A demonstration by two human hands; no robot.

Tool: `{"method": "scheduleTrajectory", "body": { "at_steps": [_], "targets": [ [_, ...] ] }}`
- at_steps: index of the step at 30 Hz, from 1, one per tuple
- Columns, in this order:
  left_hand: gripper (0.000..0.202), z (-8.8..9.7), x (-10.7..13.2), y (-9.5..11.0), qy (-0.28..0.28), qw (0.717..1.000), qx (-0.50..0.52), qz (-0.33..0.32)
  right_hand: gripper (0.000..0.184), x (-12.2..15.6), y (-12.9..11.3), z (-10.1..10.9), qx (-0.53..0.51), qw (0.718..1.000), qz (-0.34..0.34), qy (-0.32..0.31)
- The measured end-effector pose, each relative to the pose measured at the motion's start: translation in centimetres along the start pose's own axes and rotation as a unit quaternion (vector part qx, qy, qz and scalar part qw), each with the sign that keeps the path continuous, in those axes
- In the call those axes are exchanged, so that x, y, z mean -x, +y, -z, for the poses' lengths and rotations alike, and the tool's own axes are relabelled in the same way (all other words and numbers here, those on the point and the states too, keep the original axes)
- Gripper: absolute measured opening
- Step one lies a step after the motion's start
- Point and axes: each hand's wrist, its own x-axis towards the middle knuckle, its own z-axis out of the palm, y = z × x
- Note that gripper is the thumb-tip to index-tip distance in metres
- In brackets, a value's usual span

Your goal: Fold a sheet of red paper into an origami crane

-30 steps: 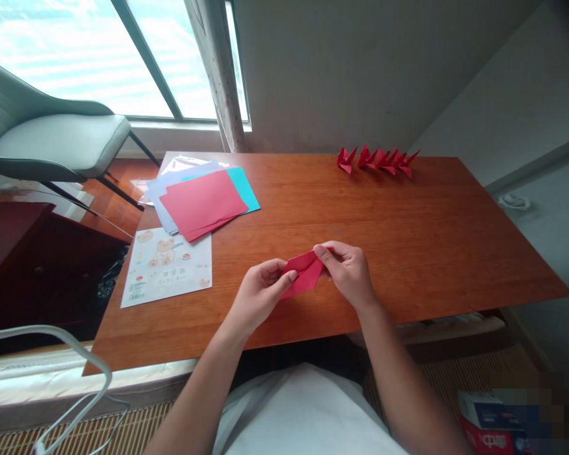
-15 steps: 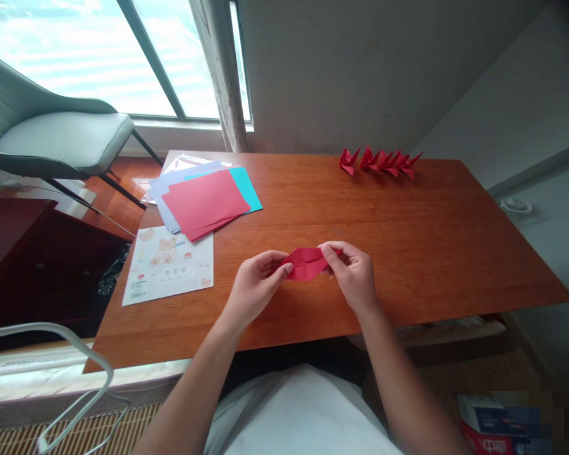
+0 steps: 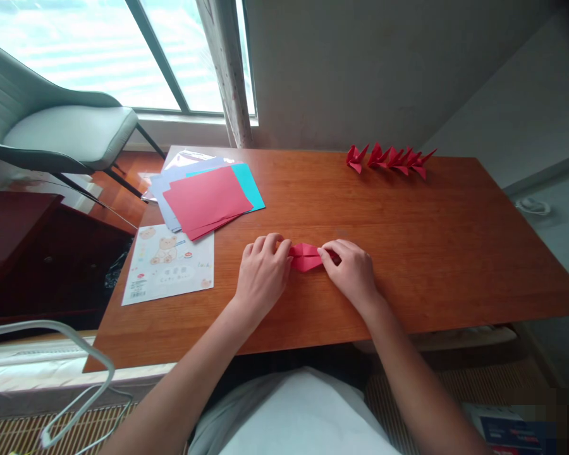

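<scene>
One folded red paper (image 3: pixel 306 257), near half of your desk (image 3: pixel 408 253).
Right hand (image 3: pixel 349 268): grip pinching its right end. Left hand (image 3: pixel 264 268): fingers over its left end, grip cannot be told.

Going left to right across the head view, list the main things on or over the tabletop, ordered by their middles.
Bear-printed sheet → red sheets → left hand → folded red paper → right hand → row of red folded-paper figures.

A curtain (image 3: pixel 225 69), padded chair (image 3: pixel 71 129) and wooden table (image 3: pixel 436 253) suggest a home
</scene>
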Motion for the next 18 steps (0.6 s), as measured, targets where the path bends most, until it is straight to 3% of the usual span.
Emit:
{"method": "scheduleTrajectory", "body": {
  "at_steps": [2, 5, 9, 18],
  "targets": [
    [0.026, -0.2, 0.1, 0.0, 0.01, 0.999, 0.004, -0.051, 0.01, 0.0, 0.1, -0.1, 0.04, 0.998, 0.042, 0.021],
    [0.027, -0.2, 0.0, 0.0, -0.017, 0.99, 0.029, -0.134, 0.022, 0.2, 0.0, -0.2, 0.039, 0.991, 0.119, 0.037],
    [0.024, -0.3, 0.1, -0.4, -0.028, 0.982, 0.046, -0.18, 0.031, 0.5, -0.2, -0.3, -0.012, 0.974, 0.227, -0.019],
    [0.032, -0.4, 1.3, -2.2, -0.02, 0.97, 0.078, -0.228, 0.025, 1.0, 0.9, 0.9, -0.058, 0.966, 0.244, -0.069]
  ]
}}
